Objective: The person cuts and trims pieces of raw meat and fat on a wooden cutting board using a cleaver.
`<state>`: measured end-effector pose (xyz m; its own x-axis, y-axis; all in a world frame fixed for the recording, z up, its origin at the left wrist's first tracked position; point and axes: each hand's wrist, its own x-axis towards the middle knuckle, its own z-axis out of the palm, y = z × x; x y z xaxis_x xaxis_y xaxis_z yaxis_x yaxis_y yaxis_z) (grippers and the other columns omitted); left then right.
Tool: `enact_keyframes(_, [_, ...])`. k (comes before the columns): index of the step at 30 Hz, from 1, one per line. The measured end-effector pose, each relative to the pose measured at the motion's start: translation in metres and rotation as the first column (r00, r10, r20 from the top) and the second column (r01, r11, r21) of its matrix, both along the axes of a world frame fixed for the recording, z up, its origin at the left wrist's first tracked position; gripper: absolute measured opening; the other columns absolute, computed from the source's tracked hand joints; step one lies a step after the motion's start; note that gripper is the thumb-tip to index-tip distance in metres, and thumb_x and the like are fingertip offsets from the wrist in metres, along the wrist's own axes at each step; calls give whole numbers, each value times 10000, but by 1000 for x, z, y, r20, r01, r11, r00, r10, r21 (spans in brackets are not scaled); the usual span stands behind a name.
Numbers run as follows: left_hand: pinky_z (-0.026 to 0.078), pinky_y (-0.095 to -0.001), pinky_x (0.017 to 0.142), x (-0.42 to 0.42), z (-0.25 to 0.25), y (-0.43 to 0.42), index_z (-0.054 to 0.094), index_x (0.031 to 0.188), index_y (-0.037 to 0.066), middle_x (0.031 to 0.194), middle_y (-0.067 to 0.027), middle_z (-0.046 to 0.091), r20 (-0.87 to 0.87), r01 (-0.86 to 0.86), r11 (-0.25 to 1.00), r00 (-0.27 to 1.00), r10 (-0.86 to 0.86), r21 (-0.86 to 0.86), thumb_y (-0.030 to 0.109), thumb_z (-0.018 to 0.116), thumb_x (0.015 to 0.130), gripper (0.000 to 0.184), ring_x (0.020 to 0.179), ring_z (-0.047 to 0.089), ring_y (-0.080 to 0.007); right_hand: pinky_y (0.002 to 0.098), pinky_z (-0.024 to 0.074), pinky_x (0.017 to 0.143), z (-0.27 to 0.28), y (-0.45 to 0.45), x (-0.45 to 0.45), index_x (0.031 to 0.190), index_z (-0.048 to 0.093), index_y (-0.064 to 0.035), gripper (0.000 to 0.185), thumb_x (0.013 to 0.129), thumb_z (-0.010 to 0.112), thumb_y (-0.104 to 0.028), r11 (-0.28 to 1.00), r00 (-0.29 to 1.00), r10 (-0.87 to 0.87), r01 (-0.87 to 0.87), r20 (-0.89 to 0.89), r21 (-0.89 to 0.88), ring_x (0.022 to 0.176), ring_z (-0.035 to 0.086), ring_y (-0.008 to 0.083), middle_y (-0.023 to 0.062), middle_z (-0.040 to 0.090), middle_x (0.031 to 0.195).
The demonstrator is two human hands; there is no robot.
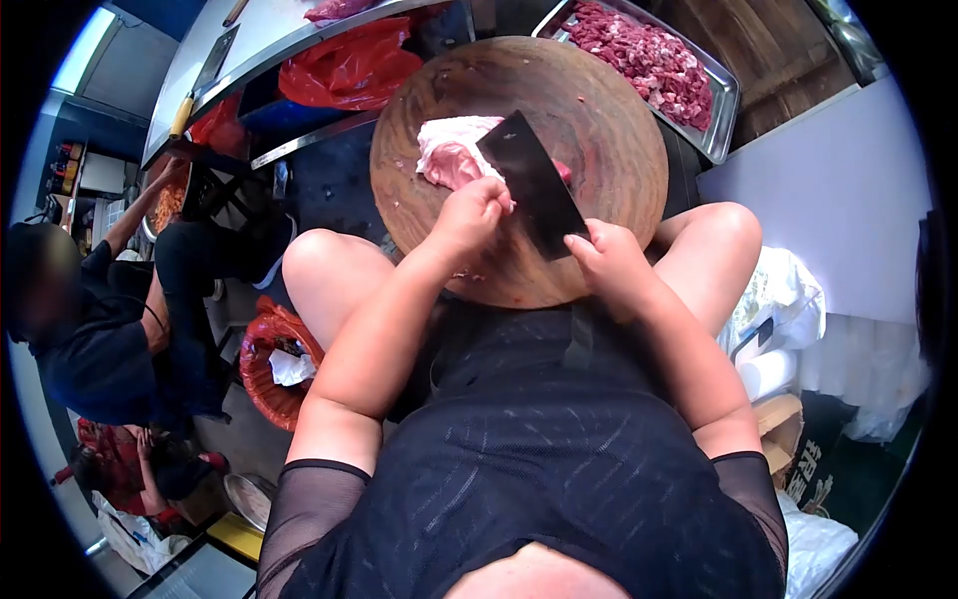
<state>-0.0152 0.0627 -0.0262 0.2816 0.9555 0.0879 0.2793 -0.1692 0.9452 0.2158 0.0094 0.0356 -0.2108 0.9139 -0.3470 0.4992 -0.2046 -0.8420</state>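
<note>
A round wooden chopping block (pixel 439 90) stands in front of my knees. On it lies a piece of raw meat (pixel 449 150) with a pale fatty side. My right hand (pixel 611 258) is closed round the handle end of a dark, broad cleaver (pixel 534 185); its blade slants up and left over the block, partly covering the meat. My left hand (pixel 471 215) is closed in a pinch at the meat's lower edge, beside the blade, with a small pink bit of meat showing at its fingertips. Behind the blade, a little red meat (pixel 564 172) peeks out.
A metal tray (pixel 726 105) of cut meat (pixel 644 60) sits beyond the block at right. At upper left is a metal table (pixel 215 25) with a knife (pixel 212 65) and red plastic bags (pixel 349 65). A red-lined bin (pixel 261 384) stands by my left knee; another person (pixel 110 339) sits at left.
</note>
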Motion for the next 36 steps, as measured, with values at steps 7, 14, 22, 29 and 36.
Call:
enact_keyframes(7, [465, -329, 667, 2, 25, -3, 556, 754, 40, 732, -127, 561, -344, 139, 981, 935, -85, 138, -34, 484, 767, 104, 708, 563, -253, 477, 499, 761, -16, 101, -65, 944, 629, 32, 343, 865, 574, -297, 939, 988, 35, -84, 150, 334, 856, 627, 435, 282, 640, 862])
enact_keyframes(14, [479, -250, 547, -26, 21, -28, 576, 893, 54, 771, -4, 553, 128, -1, 870, 989, 73, -493, -64, 405, 830, 217, 629, 542, -91, 372, 519, 567, 14, 108, -54, 871, 602, 23, 280, 899, 557, -251, 943, 975, -177, 208, -138, 258, 575, 650, 252, 155, 655, 676])
enact_keyframes(22, [512, -287, 517, -38, 43, -37, 324, 1437, 87, 904, -119, 630, 3, -215, 850, 969, 247, -481, -41, 462, 842, 623, 650, 613, -141, 285, 411, 415, 9, 2, 22, 838, 544, -12, 209, 928, 569, -199, 989, 949, -143, 149, -281, 1, 445, 524, 131, 32, 527, 549])
enact_keyframes(29, [497, -347, 789, -51, 15, -17, 519, 1276, 37, 1052, -152, 636, -321, -196, 953, 940, 116, -230, -11, 529, 747, 531, 890, 612, -260, 254, 404, 403, 32, -10, 29, 880, 533, -41, 153, 935, 574, -178, 918, 828, -350, 211, -438, -335, 434, 493, 112, 4, 501, 567])
enact_keyframes(36, [479, -392, 880, -40, 20, 0, 623, 1067, 25, 988, -175, 639, -404, -229, 839, 793, 455, 494, 210, 734, 754, 380, 987, 609, -336, 346, 459, 478, 15, -14, 9, 890, 578, 1, 171, 905, 577, -169, 976, 999, 12, -1, -49, 216, 511, 586, 211, 87, 588, 616])
